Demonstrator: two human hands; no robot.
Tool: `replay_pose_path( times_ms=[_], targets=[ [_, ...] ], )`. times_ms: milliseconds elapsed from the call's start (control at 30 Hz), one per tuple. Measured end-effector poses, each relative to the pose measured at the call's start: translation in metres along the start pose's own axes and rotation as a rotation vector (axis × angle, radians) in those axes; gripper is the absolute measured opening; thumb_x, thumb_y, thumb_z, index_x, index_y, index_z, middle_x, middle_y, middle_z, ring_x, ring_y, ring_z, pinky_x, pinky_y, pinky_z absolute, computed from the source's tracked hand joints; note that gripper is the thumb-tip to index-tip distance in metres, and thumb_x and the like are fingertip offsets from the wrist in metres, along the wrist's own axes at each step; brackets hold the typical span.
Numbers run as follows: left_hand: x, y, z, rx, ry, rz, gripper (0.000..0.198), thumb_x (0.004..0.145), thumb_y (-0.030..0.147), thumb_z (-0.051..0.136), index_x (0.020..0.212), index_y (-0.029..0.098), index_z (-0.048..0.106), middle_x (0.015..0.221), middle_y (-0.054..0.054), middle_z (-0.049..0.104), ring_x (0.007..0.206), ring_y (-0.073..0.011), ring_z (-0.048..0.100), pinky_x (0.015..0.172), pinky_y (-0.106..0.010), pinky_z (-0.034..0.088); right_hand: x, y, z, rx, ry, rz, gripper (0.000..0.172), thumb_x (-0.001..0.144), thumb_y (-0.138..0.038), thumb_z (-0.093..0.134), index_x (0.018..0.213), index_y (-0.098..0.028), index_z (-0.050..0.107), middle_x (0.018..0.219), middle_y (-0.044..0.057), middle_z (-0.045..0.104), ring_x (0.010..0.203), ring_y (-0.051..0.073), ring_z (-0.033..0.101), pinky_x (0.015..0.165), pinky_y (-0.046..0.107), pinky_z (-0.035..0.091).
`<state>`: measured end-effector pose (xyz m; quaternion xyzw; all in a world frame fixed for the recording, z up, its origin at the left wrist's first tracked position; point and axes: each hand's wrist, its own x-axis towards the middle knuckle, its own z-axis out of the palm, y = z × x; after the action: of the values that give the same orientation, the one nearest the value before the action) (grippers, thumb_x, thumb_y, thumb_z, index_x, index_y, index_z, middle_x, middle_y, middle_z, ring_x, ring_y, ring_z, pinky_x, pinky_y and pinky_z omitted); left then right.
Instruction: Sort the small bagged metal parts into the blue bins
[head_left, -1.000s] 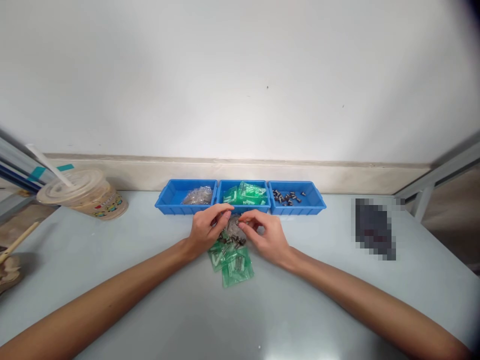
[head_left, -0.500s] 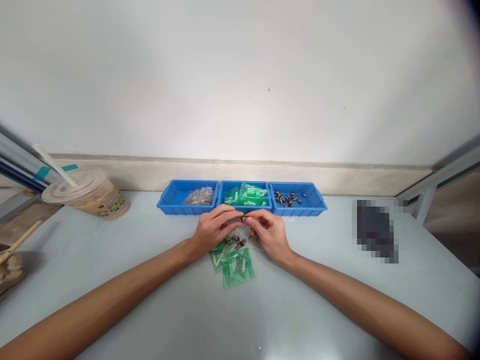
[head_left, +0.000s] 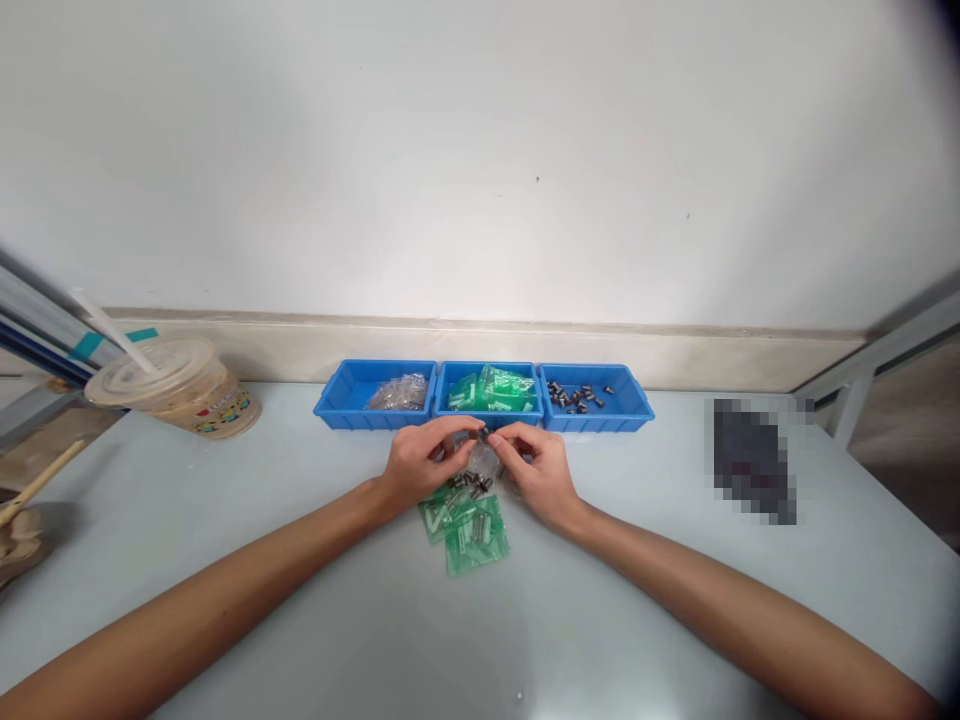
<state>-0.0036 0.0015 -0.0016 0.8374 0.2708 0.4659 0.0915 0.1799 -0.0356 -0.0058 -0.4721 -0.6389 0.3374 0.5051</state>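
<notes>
Thumb and fingers of my left hand [head_left: 421,460] pinch a small dark metal part [head_left: 482,433], too small to name. My right hand [head_left: 536,468] closes its fingertips on the same part from the other side. Just below the fingers lie several small metal pieces [head_left: 474,485] on clear plastic [head_left: 484,462]. Nearer to me are green plastic bags [head_left: 478,538] with metal pins showing inside. One bag partly overlaps another, and my left hand hides some of the pile.
Three joined blue bins stand along the wall: the left bin [head_left: 337,405] has clear bags, the middle one green bags [head_left: 495,390], the right one loose metal parts [head_left: 577,398]. A drink cup [head_left: 180,390] sits left, a blurred dark object [head_left: 750,460] right.
My fingertips have shifted slightly, and the dark part between them now shows more clearly. The bags and bins stay where they were.
</notes>
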Motion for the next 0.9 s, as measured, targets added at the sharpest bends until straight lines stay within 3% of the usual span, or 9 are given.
replay_pose_path(
  times_ms=[233, 400, 467, 633, 900],
  targets=[
    [0.000, -0.004, 0.000, -0.027, 0.050, 0.109, 0.022, 0.088, 0.012, 0.059, 0.108, 0.018, 0.067, 0.095, -0.007, 0.071, 0.083, -0.0128, 0.067, 0.074, -0.022, 0.055, -0.002, 0.001, -0.001, 0.005, 0.058, -0.030, 0.021, 0.090, -0.033, 0.057, 0.078, -0.018, 0.066, 0.066, 0.000, 0.060, 0.054, 0.011, 0.048, 0.053, 0.024, 0.040],
    [-0.002, -0.008, 0.000, -0.072, 0.025, 0.111, 0.022, 0.092, 0.011, 0.053, 0.110, 0.018, 0.065, 0.081, -0.002, 0.072, 0.071, -0.0090, 0.067, 0.064, -0.016, 0.052, -0.002, 0.000, -0.001, 0.002, 0.017, -0.140, 0.014, 0.088, -0.025, 0.059, 0.097, -0.019, 0.068, 0.078, 0.002, 0.061, 0.063, 0.013, 0.053, 0.059, 0.025, 0.044],
    [-0.002, -0.008, 0.000, -0.046, 0.021, 0.098, 0.016, 0.095, 0.018, 0.051, 0.100, 0.016, 0.066, 0.076, -0.002, 0.071, 0.067, -0.0093, 0.065, 0.061, -0.017, 0.049, -0.002, -0.001, -0.001, -0.015, 0.009, -0.170, 0.012, 0.087, -0.023, 0.060, 0.096, -0.020, 0.068, 0.077, 0.001, 0.060, 0.064, 0.013, 0.053, 0.059, 0.025, 0.043],
    [-0.001, -0.006, 0.001, -0.032, -0.065, 0.053, 0.037, 0.100, 0.030, 0.038, 0.073, 0.014, 0.057, 0.063, -0.001, 0.057, 0.057, -0.0094, 0.051, 0.054, -0.020, 0.040, -0.003, -0.003, -0.001, -0.013, 0.025, -0.169, 0.012, 0.087, -0.022, 0.061, 0.097, -0.020, 0.067, 0.077, 0.001, 0.058, 0.063, 0.013, 0.052, 0.058, 0.025, 0.043],
    [-0.004, -0.010, 0.004, -0.059, -0.159, 0.084, 0.044, 0.101, 0.035, 0.031, 0.067, 0.016, 0.050, 0.059, 0.001, 0.047, 0.053, -0.0088, 0.041, 0.050, -0.021, 0.031, -0.002, -0.003, -0.001, -0.021, -0.038, -0.280, 0.008, 0.087, -0.022, 0.063, 0.091, -0.019, 0.068, 0.071, 0.001, 0.057, 0.063, 0.013, 0.052, 0.056, 0.025, 0.042]
  ],
)
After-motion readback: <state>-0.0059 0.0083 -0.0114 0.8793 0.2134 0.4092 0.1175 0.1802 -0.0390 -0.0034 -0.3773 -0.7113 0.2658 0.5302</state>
